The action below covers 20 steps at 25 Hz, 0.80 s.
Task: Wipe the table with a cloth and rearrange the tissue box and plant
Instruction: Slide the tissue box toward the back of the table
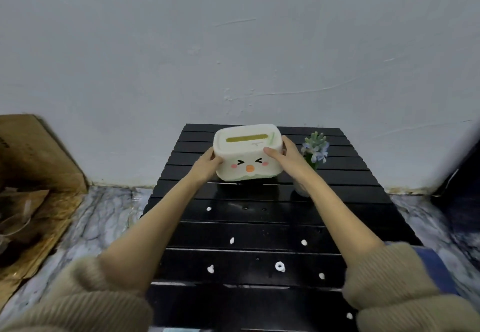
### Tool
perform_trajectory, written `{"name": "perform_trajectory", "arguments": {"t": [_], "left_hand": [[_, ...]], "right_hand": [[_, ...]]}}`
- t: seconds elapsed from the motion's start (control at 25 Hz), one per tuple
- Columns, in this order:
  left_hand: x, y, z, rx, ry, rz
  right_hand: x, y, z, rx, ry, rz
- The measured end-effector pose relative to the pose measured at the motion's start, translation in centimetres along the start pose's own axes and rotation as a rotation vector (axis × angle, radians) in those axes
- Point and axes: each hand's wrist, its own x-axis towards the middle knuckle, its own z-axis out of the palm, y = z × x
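A white tissue box point(248, 154) with a cartoon face and a slot on top is tilted slightly above the black slatted table point(249, 233), near its far end. My left hand point(207, 163) grips the box's left side and my right hand point(287, 155) grips its right side. A small plant point(315, 148) with green leaves and pale blue flowers stands just right of the box, its white pot mostly hidden behind my right forearm. No cloth is in view.
Several small white crumbs point(279, 266) lie scattered over the near half of the table. A grey wall point(233, 46) rises right behind the table. Cardboard boxes point(31, 176) lie on the marbled floor at the left; a dark object point(462, 189) stands at the right.
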Motion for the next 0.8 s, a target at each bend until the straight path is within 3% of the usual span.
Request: {"name": "perform_trajectory", "arguments": {"t": [0.44, 0.64, 0.8], "left_hand": [[9.4, -0.2, -0.8, -0.068, 0.005, 0.096], [9.4, -0.9, -0.9, -0.079, -0.052, 0.109], [6.8, -1.6, -1.5, 0.156, 0.056, 0.069]], "right_hand": [[10.0, 1.2, 1.8, 0.069, 0.102, -0.005], [7.7, 1.3, 1.7, 0.032, 0.113, -0.156], [3.4, 0.5, 2.4, -0.056, 0.100, -0.164]]}}
